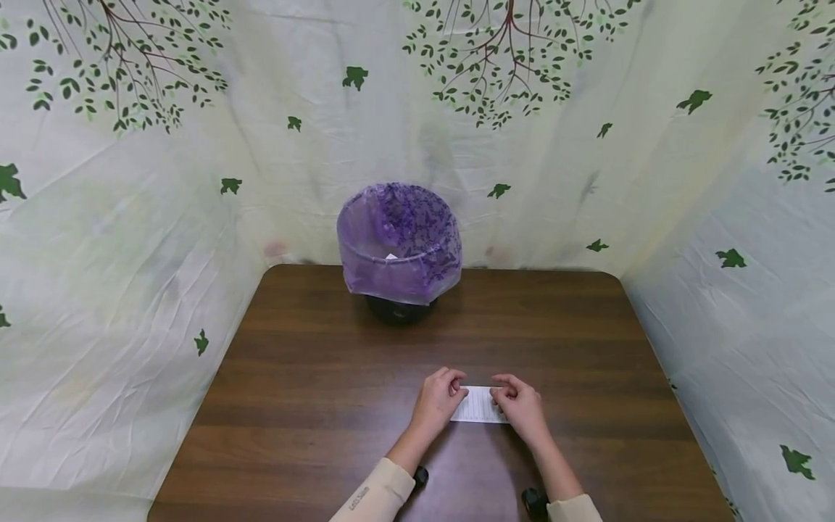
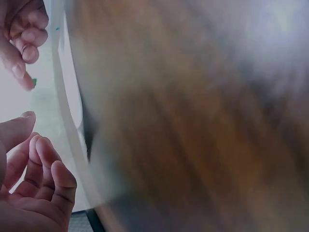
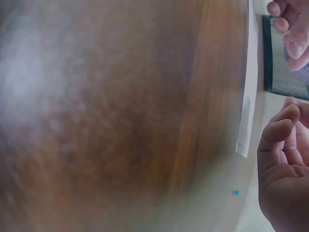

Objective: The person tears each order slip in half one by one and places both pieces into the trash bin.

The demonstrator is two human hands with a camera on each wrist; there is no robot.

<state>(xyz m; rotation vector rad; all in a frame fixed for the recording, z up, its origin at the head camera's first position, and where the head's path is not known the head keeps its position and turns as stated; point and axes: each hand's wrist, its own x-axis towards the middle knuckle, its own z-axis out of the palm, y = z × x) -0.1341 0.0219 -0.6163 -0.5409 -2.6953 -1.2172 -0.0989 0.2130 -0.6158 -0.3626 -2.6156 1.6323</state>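
A white slip of paper (image 1: 479, 404) with fine printed lines lies flat on the table, its edge showing as a pale strip (image 3: 248, 87) in the right wrist view. My left hand (image 1: 438, 396) is over the slip's left end, fingers loosely bent. Over its right end is my right hand (image 1: 520, 407), also with bent fingers. In the left wrist view, the left thumb and fingertips (image 2: 41, 145) stand a little apart with nothing between them. Nothing shows in the right hand (image 3: 282, 164) in the right wrist view either.
A round black bin lined with a purple plastic bag (image 1: 399, 243) stands at the back of the brown wooden table (image 1: 313, 377). A small white scrap (image 1: 391, 257) shows inside it. White cloth (image 1: 554, 181) with printed leaves hangs around the back and sides.
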